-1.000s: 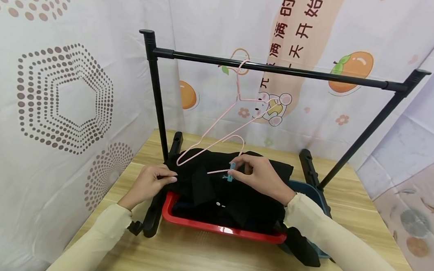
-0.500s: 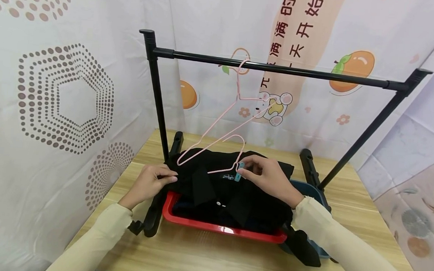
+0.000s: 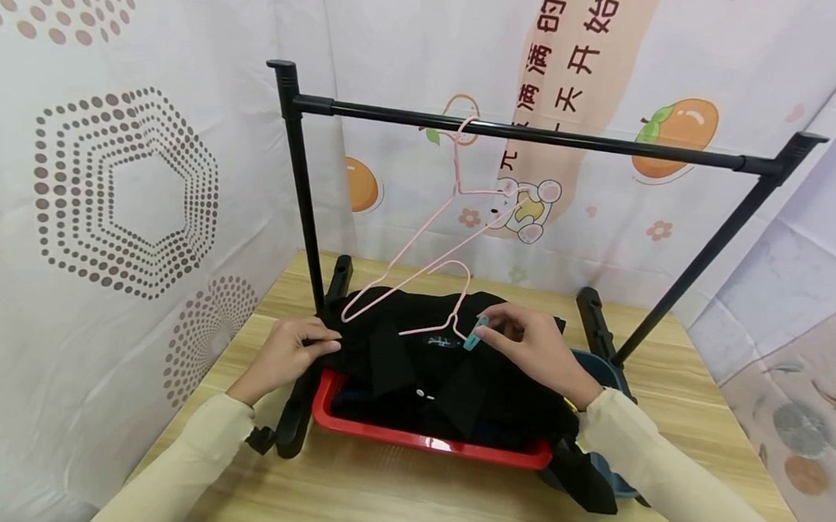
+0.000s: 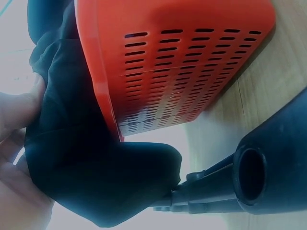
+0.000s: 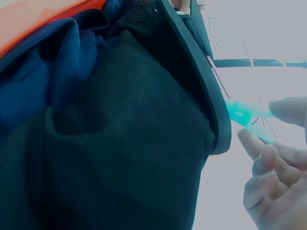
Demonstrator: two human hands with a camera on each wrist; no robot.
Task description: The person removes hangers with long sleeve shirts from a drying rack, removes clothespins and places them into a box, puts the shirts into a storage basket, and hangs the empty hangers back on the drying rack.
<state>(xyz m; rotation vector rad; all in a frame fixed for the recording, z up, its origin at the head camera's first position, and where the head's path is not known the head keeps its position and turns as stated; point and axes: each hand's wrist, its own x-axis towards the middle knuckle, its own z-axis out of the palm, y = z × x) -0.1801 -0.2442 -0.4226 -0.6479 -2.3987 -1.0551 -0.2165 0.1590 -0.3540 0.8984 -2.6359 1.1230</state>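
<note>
A black shirt [image 3: 517, 400] with a collar and white button lies over the red basket [image 3: 437, 444]. Out of its neck comes a pink wire hanger [image 3: 425, 330], the lower part hidden in the cloth. My right hand [image 3: 530, 350] pinches a teal clothes peg [image 3: 476, 333] by its handles, at the hanger's right arm beside the collar. In the right wrist view, the peg's nose [image 5: 240, 114] meets the shirt's edge; whether it bites the cloth I cannot tell. At the shirt's left side, my left hand [image 3: 289, 353] pinches the black cloth between thumb and fingers.
Overhead runs the black rail [image 3: 573, 138] of a drying rack, a second pink hanger [image 3: 419, 234] hooked on it. A blue basket [image 3: 600, 371] stands right of the red one, partly under the shirt. Black rack feet [image 3: 294, 420] rest on the wooden table [image 3: 377, 495].
My right hand has carried the peg to the right along the hanger, tilting it and uncovering the neck label. My left hand stays in place on the cloth.
</note>
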